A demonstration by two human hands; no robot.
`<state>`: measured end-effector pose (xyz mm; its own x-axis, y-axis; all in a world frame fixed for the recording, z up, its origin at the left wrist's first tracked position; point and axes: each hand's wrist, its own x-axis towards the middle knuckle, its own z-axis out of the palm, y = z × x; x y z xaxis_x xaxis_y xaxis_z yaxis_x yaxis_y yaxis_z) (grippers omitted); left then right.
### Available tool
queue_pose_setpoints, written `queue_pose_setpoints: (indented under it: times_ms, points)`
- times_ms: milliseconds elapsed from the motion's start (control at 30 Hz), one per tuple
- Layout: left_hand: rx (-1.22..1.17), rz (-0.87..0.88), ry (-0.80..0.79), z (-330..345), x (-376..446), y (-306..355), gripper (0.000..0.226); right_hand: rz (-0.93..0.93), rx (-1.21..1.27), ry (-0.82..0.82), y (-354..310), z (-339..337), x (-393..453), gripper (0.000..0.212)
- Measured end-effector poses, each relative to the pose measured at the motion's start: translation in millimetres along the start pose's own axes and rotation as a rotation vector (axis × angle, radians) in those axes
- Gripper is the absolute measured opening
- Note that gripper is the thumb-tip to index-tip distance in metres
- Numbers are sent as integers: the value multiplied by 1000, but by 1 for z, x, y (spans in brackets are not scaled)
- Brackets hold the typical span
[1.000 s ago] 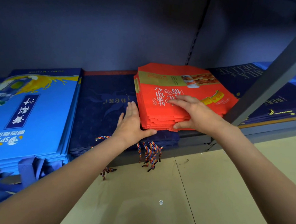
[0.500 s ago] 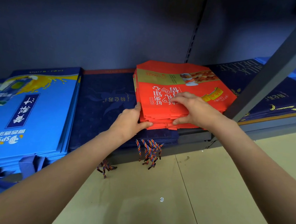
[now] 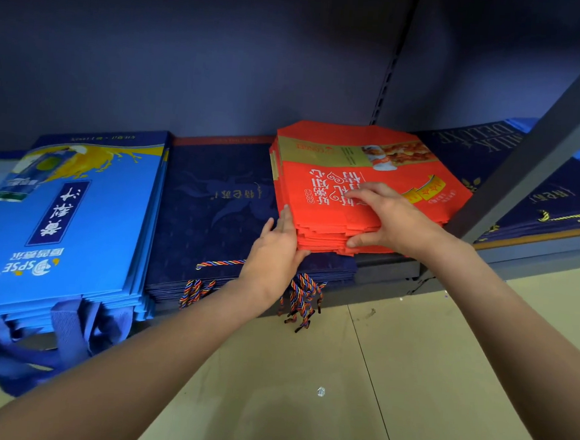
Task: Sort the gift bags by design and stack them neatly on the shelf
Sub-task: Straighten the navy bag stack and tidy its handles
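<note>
Your left hand point(image 3: 272, 253) presses flat against the left edge of the stack of flat red paper gift bags point(image 3: 362, 190), while your right hand point(image 3: 391, 220) clamps its front edge. The stack lies on navy blue gift bags point(image 3: 213, 211) near the grey metal shelf's point(image 3: 386, 269) front edge.

Both bare arms reach forward and slightly inward. Left hand point(image 3: 274, 249) stands on edge, fingers together and straight, thumb tucked beneath. Right hand point(image 3: 390, 218) lies palm down, fingers spread and curled, thumb pinching in from the near side.
</note>
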<state>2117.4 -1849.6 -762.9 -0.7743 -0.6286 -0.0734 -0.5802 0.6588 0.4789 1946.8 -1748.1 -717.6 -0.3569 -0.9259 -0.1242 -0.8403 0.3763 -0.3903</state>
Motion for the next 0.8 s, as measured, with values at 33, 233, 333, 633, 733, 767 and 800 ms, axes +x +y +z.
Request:
queue_pose_setpoints:
  times_ms: [33, 233, 333, 633, 733, 767, 800]
  points:
    - [-19, 3, 13, 0, 0, 0, 81, 1, -7, -6, -1, 0, 0, 84]
    - [-183, -21, -26, -8, 4, -5, 98, -25, -55, 40, -1, 3, -2, 92]
    - [-241, -14, 4, -15, 10, -11, 80, -35, -270, -20, 0, 7, -3, 108]
    - [-197, -39, 5, 0, 14, -3, 97, 65, -264, -130, 6, 0, 14, 117]
    - [-298, -46, -59, 2, 18, -7, 105, 75, -216, -132, 4, 2, 14, 118]
    - [-352, -52, -99, 2, 19, -8, 109, 77, -208, -126, 4, 3, 14, 118]
    - [-421, -58, -143, 0, 19, -8, 115, 82, -199, -116, 5, 3, 13, 119]
